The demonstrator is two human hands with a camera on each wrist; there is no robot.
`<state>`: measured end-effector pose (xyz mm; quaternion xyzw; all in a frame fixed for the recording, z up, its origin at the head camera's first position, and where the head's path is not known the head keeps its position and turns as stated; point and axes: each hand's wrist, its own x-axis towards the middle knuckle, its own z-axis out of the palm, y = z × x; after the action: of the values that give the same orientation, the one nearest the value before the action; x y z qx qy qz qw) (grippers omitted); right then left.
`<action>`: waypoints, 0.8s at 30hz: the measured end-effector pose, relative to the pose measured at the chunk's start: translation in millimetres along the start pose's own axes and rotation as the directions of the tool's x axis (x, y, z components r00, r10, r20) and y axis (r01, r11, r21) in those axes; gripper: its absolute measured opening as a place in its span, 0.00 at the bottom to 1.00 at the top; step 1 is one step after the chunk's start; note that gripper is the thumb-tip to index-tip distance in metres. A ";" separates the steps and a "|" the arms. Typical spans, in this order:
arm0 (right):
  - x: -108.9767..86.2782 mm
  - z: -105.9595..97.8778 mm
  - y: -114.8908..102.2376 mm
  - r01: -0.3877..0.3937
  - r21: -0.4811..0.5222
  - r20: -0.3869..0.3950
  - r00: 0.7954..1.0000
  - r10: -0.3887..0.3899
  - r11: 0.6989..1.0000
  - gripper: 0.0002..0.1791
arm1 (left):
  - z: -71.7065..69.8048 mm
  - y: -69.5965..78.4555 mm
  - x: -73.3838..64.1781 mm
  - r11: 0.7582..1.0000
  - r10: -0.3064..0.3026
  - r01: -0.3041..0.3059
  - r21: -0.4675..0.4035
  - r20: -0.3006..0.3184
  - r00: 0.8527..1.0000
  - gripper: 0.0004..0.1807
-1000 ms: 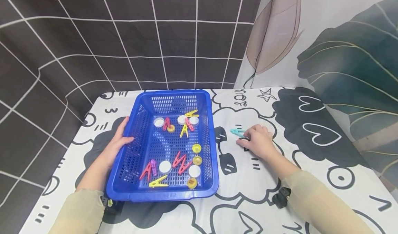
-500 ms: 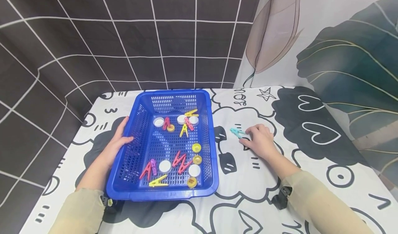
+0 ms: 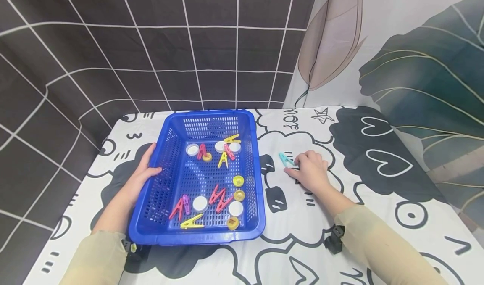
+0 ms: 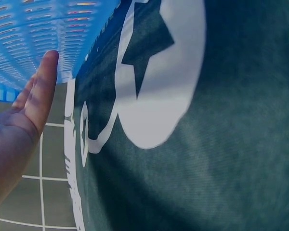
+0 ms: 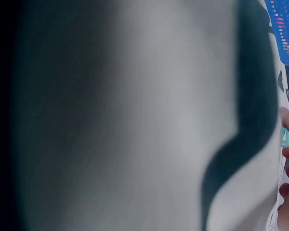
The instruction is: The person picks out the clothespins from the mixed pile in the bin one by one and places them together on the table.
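My left hand holds the left side of a blue plastic basket, thumb over the rim. In the left wrist view its fingers lie along the basket's slotted outer wall. Right of the basket, my right hand has thumb and fingertips at the leg end of a teal clothespin, pinching it close over the cloth. The right wrist view shows a bit of the teal clothespin between the fingers, most of it hidden. Inside the basket lie red clothespins, yellow clothespins and a purple clothespin.
White bottle caps and yellow caps are scattered in the basket among the clothespins. A white cloth with black cartoon drawings covers the table. Behind it hangs a dark curtain with a white grid; a leaf-patterned sheet hangs at the right.
My right hand draws back a little from the teal clothespin, then comes left onto it again. The clothespin turns, its legs now slanting toward the lower right. Left hand and basket stay put.
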<state>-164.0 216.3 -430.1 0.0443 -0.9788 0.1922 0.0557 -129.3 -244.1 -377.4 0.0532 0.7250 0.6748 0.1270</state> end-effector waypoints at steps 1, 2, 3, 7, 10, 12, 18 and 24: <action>0.1 0.5 -1.5 -0.008 -0.005 -0.002 1.000 0.008 1.000 0.24 | 0.0 0.8 0.5 1.000 -0.005 0.005 0.006 -0.005 1.000 0.43; 0.0 1.0 -3.0 -0.016 -0.008 -0.003 1.000 0.016 1.000 0.24 | -0.1 1.3 0.9 1.000 -0.010 0.010 0.011 -0.007 1.000 0.43; -0.1 1.5 -4.3 -0.024 -0.012 -0.006 1.000 0.024 1.000 0.24 | -0.1 1.7 0.9 1.000 -0.013 0.013 0.014 -0.010 1.000 0.43; 0.4 4.5 -8.7 -0.054 -0.025 -0.006 0.999 0.054 0.998 0.24 | 0.2 1.3 0.7 1.000 -0.019 0.019 0.014 -0.001 1.000 0.43; 1.0 5.8 -11.6 -0.061 -0.040 -0.001 0.998 0.061 0.997 0.24 | 0.0 -0.2 -1.2 1.000 -0.005 0.005 0.007 0.012 1.000 0.42; 1.2 6.1 -13.4 -0.061 -0.051 0.000 0.998 0.061 0.997 0.24 | -0.1 -0.2 -2.0 1.000 0.003 -0.003 0.008 0.013 1.000 0.42; 1.8 6.9 -18.7 -0.056 -0.068 0.009 0.998 0.057 0.996 0.24 | 0.5 -0.3 -1.9 1.000 0.003 -0.003 0.008 0.008 1.000 0.42; 1.5 8.0 -20.3 -0.063 -0.070 0.015 0.998 0.065 0.996 0.24 | 0.8 -0.7 -2.5 1.000 0.006 -0.005 -0.026 0.011 1.000 0.42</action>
<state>-164.0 194.4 -429.7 0.0127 -0.9863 0.1592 0.0424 -126.6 -244.1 -377.9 0.0573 0.7154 0.6841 0.1299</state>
